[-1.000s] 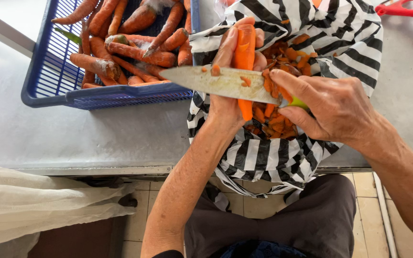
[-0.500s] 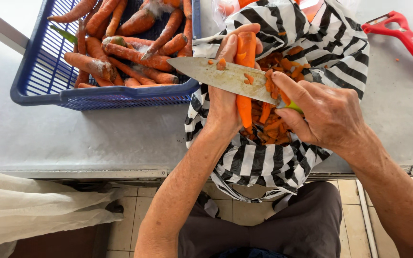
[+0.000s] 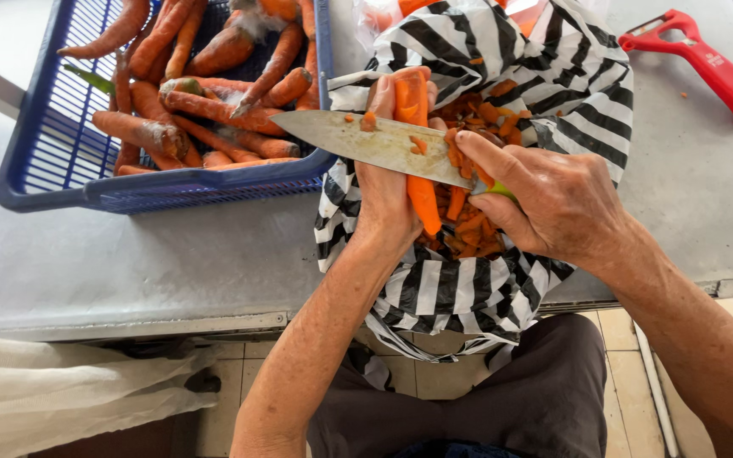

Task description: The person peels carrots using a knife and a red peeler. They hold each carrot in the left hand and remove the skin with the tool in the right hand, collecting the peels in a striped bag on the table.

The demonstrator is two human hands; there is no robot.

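Fingers [image 3: 383, 93] of the left hand [image 3: 383, 195] curl tightly around one peeled carrot [image 3: 413, 110], holding it upright over the open black-and-white striped bag [image 3: 460, 288], which hangs at the edge of the grey tabletop [image 3: 129, 263] and holds a heap of orange peelings [image 3: 468, 220]. The right hand [image 3: 553, 203] is closed around the green handle of one knife [image 3: 375, 140], thumb stretched along the blade, which lies across the carrot and touches it. One blue basket [image 3: 44, 170] stands to the left with more than a dozen unpeeled carrots [image 3: 214, 110], and one red peeler [image 3: 706, 64] lies apart at the far right.
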